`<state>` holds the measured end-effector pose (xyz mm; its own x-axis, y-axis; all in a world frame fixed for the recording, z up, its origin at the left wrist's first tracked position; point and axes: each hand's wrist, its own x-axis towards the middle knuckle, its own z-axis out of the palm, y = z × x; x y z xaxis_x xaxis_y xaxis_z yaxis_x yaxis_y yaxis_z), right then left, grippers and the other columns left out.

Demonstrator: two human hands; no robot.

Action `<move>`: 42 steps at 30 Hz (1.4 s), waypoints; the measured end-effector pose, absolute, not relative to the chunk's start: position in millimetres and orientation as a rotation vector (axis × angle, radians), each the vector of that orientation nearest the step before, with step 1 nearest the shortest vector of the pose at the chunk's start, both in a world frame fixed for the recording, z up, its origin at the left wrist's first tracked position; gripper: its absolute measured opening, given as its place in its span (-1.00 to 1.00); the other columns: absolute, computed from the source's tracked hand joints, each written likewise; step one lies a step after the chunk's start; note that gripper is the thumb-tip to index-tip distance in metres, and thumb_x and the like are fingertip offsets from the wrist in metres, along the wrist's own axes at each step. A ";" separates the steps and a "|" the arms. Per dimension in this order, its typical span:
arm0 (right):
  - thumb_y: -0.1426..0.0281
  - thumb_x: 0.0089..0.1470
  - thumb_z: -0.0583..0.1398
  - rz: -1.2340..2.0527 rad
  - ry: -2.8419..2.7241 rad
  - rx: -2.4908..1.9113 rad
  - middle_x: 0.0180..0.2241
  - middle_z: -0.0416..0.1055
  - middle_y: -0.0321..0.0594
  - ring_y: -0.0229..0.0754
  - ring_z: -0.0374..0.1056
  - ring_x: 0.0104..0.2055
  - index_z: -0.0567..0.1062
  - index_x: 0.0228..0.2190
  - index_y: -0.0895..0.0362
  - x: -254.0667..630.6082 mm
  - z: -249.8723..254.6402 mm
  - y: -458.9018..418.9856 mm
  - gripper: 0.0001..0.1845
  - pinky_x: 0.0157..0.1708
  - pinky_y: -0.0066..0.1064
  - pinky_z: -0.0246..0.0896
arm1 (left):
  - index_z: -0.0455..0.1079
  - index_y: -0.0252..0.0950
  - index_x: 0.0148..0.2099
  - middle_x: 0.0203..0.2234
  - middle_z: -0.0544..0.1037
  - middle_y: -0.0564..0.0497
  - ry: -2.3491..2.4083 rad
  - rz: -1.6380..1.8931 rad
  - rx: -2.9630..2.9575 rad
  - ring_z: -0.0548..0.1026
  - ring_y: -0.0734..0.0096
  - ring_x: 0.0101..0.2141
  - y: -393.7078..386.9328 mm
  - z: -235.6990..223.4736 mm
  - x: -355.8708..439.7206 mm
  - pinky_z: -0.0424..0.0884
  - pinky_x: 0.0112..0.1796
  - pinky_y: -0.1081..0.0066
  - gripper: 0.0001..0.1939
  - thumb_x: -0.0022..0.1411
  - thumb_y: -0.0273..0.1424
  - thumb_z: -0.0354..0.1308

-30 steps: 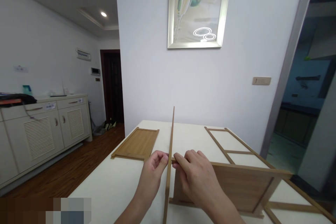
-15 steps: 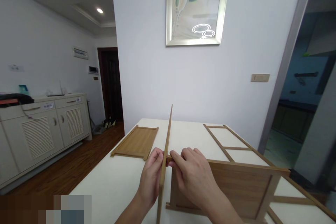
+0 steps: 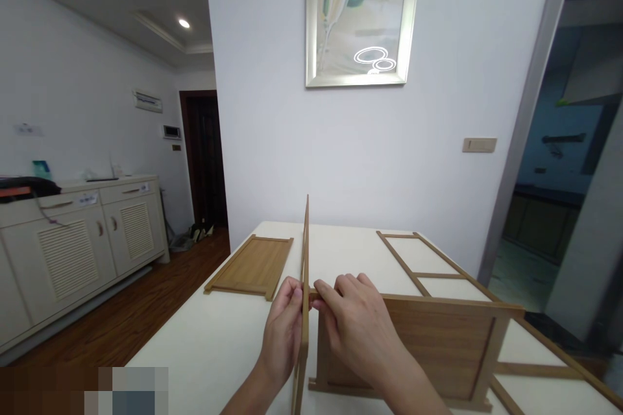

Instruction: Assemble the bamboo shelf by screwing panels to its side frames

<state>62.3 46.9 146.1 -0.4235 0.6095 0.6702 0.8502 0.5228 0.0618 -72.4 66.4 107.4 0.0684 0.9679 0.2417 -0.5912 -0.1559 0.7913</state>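
My left hand [image 3: 281, 340] grips a long, thin wooden frame [image 3: 305, 321] that stands upright and is seen almost edge-on. A wooden shelf panel [image 3: 438, 350] stands on its long edge to the right of that frame. My right hand [image 3: 360, 321] is closed on the upper left corner of this panel, close against the frame. Whether the panel's end enters the frame or only meets it is hidden by my fingers. The fingertips of both hands lie on opposite sides of the frame.
A second wooden panel [image 3: 253, 264] lies flat on the white table [image 3: 195, 343], at the left. Along the table's right side lies a ladder-like wooden frame [image 3: 440, 275]. Behind the table is a wall with a framed picture [image 3: 360, 78]; a white cabinet [image 3: 78, 240] stands at the left.
The upright frame's far top end has swung slightly left, so it stands straighter in view. The shelf panel's right end has shifted a little left. Both hands keep their hold.
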 end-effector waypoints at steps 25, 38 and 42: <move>0.44 0.20 0.07 -0.505 -2.203 -1.192 -0.45 0.25 -0.27 -0.19 0.09 -0.40 0.41 -0.31 0.07 62.9 149.1 41.7 -0.88 -0.29 -0.31 -0.17 | 0.25 -0.27 -0.43 -0.54 0.30 0.13 0.411 1.469 0.855 0.26 0.52 -0.46 67.6 108.3 -72.6 0.25 -0.29 0.50 -0.69 0.08 -0.25 0.32; 0.45 0.21 0.06 -0.575 -2.188 -1.202 -0.46 0.25 -0.25 -0.18 0.09 -0.40 0.42 -0.31 0.08 62.7 148.2 45.5 -0.86 -0.30 -0.31 -0.18 | 0.21 -0.27 -0.40 -0.53 0.26 0.13 0.376 1.436 0.963 0.22 0.53 -0.46 81.0 105.4 -75.6 0.23 -0.33 0.51 -0.73 0.19 -0.27 0.22; 0.42 0.24 0.03 -0.583 -2.206 -1.227 -0.45 0.27 -0.23 -0.17 0.11 -0.39 0.43 -0.26 0.09 62.9 149.3 45.8 -0.83 -0.31 -0.31 -0.18 | 0.20 -0.26 -0.41 -0.53 0.26 0.12 0.387 1.433 0.977 0.22 0.51 -0.46 81.6 106.5 -75.6 0.22 -0.35 0.50 -0.71 0.17 -0.26 0.24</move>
